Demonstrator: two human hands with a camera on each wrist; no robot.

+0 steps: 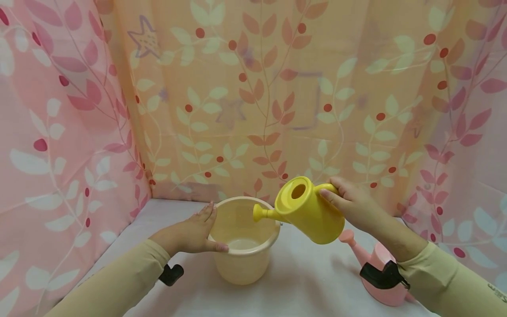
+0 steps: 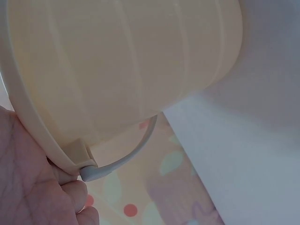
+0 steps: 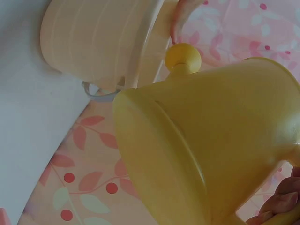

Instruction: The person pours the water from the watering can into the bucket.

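A cream bucket (image 1: 242, 264) stands upright on the white table, its thin grey bail handle (image 2: 126, 161) seen in the left wrist view. My left hand (image 1: 190, 231) holds the bucket's left rim, thumb along the front edge and fingers toward the back. My right hand (image 1: 352, 200) grips the handle of a yellow watering can (image 1: 313, 215) to the right of the bucket. The can is tilted to the left, its round spout head (image 3: 183, 58) over the bucket's opening. No water shows coming from the spout. In the head view, the bucket's inner floor shows pale.
A pink watering can (image 1: 380, 281) stands on the table at the right, partly hidden behind my right wrist and its black camera mount (image 1: 382, 275). Leaf-patterned cloth (image 1: 269, 110) hangs at the back and both sides of the white table (image 1: 309, 277).
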